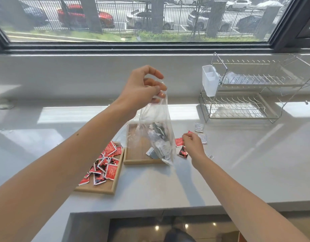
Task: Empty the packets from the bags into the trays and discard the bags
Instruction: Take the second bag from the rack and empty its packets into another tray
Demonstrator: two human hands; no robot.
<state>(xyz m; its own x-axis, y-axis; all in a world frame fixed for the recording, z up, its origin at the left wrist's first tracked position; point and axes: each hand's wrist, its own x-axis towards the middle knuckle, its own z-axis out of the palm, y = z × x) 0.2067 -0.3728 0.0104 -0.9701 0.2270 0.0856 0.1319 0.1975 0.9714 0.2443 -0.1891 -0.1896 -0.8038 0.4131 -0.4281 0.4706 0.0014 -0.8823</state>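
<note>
My left hand pinches the top of a clear plastic bag and holds it up over the right wooden tray. Grey and white packets hang inside the bag's lower part, and a few lie in that tray. The left wooden tray holds several red packets. My right hand is low on the counter to the right of the bag, its fingertips pinching a red packet. More red packets lie beside it.
Loose silver packets lie on the white counter right of the trays. A metal dish rack with a white plastic holder stands at the back right. A window runs along the back wall. The counter's front edge is near me.
</note>
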